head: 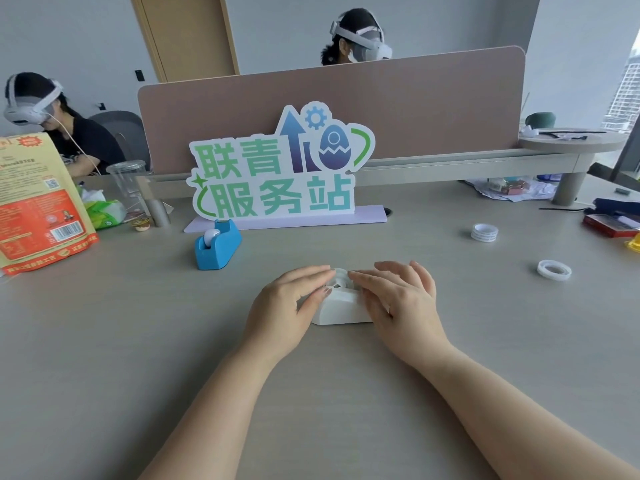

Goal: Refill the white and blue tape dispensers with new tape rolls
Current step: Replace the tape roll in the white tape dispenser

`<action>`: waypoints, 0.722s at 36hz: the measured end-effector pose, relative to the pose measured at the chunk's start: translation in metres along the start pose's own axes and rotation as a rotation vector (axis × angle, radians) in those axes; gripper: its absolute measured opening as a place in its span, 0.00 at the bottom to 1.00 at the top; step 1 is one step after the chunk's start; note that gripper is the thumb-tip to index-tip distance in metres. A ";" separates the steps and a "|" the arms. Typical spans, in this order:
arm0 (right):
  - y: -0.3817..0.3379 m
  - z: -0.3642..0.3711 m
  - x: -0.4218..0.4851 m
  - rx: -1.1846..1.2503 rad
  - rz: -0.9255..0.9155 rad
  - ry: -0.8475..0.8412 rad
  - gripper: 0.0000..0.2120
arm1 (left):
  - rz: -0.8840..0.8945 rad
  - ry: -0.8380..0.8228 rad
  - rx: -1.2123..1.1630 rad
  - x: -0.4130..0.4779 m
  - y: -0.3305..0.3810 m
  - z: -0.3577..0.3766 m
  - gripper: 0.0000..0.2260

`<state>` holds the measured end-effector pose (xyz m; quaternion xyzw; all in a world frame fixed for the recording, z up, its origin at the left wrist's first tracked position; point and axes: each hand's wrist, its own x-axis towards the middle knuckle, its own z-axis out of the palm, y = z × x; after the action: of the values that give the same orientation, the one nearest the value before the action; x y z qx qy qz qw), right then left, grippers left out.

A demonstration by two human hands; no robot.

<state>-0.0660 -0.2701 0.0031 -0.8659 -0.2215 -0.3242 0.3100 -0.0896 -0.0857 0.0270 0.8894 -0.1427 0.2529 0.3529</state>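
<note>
As fingers (pixel 311 276) lie straight, left hand (pixel 285 306) and right hand (pixel 398 301) touch dispenser (pixel 341 310).

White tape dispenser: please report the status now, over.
Left hand and right hand resting on white plastic tape dispenser, fingers straight over its roll. Blue plastic tape dispenser stands apart, untouched. Nothing blocks the hands.

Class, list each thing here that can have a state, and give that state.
White plastic tape dispenser: upright, between both hands.
Blue plastic tape dispenser: upright, untouched, spool inside.
Left hand: fingers straight, touching white dispenser.
Right hand: likewise.
Stacked white tape rolls: untouched.
Single white tape ring: lying flat.
</note>
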 end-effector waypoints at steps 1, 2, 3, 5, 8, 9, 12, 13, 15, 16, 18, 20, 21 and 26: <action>0.000 0.000 0.000 0.001 0.000 -0.004 0.16 | -0.005 0.001 -0.002 0.000 0.001 0.001 0.12; 0.000 0.000 0.000 0.001 0.000 -0.007 0.17 | -0.011 0.007 -0.007 -0.001 0.001 0.001 0.13; -0.001 -0.001 0.000 0.001 0.000 -0.011 0.17 | -0.019 0.016 -0.014 -0.001 0.002 0.002 0.13; -0.001 -0.001 0.001 -0.005 -0.003 -0.021 0.17 | -0.030 0.037 -0.023 -0.001 0.003 0.003 0.14; -0.002 0.000 0.001 -0.002 -0.004 -0.030 0.17 | -0.047 0.071 -0.012 0.000 0.005 0.005 0.14; -0.002 0.000 0.001 -0.001 -0.002 -0.029 0.17 | -0.050 0.079 -0.008 0.001 0.005 0.006 0.14; -0.002 0.000 0.001 -0.008 0.000 -0.032 0.17 | -0.076 0.098 -0.019 0.001 0.006 0.007 0.13; -0.002 0.000 0.001 -0.007 0.001 -0.035 0.17 | -0.089 0.104 -0.023 0.001 0.007 0.008 0.13; -0.003 0.001 0.001 -0.007 0.001 -0.041 0.18 | -0.107 0.110 -0.027 0.000 0.006 0.008 0.13; -0.004 0.001 0.001 -0.007 0.001 -0.041 0.17 | -0.116 0.108 -0.026 -0.001 0.006 0.009 0.13; -0.005 0.003 0.001 0.005 -0.002 -0.037 0.16 | -0.132 0.096 -0.014 -0.002 0.007 0.010 0.13; -0.005 0.004 0.001 0.026 -0.007 -0.033 0.17 | -0.141 0.085 -0.010 -0.002 0.007 0.012 0.14; -0.005 0.004 0.001 0.029 -0.008 -0.032 0.17 | -0.140 0.085 -0.012 -0.002 0.007 0.013 0.14; -0.001 0.001 0.001 0.077 0.044 0.008 0.18 | -0.153 0.102 -0.069 -0.002 0.003 0.017 0.14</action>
<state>-0.0653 -0.2685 0.0034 -0.8568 -0.2134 -0.3119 0.3508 -0.0866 -0.0997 0.0176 0.8710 -0.0650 0.2651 0.4086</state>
